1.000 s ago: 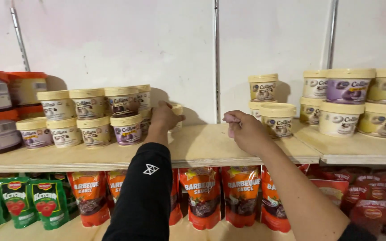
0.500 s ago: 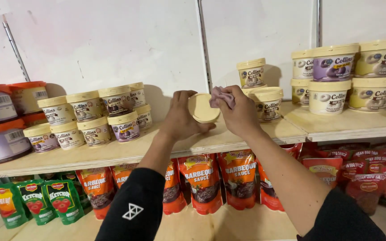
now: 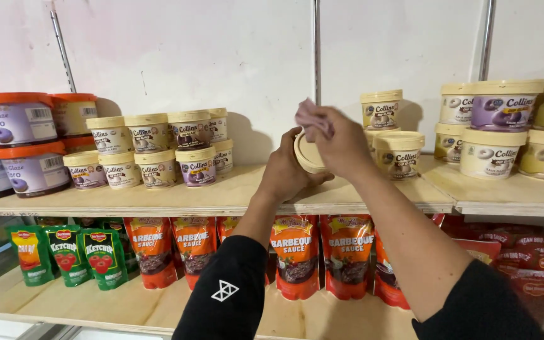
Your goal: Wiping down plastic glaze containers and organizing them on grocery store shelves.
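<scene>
Left hand (image 3: 288, 173) grasps a cream tub (image 3: 308, 153), tilted, lid toward the camera, just above the shelf (image 3: 221, 195) edge. Right hand (image 3: 341, 141) clenches a pink cloth (image 3: 313, 118) against the lid. Risk: hard rubbing could knock the tub loose onto the sauce pouches (image 3: 297, 255) below the shelf.

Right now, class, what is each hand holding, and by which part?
The left hand holds a small cream-lidded tub by its side, lid facing the camera. The right hand pinches a pinkish cloth against the lid's upper edge.
</scene>
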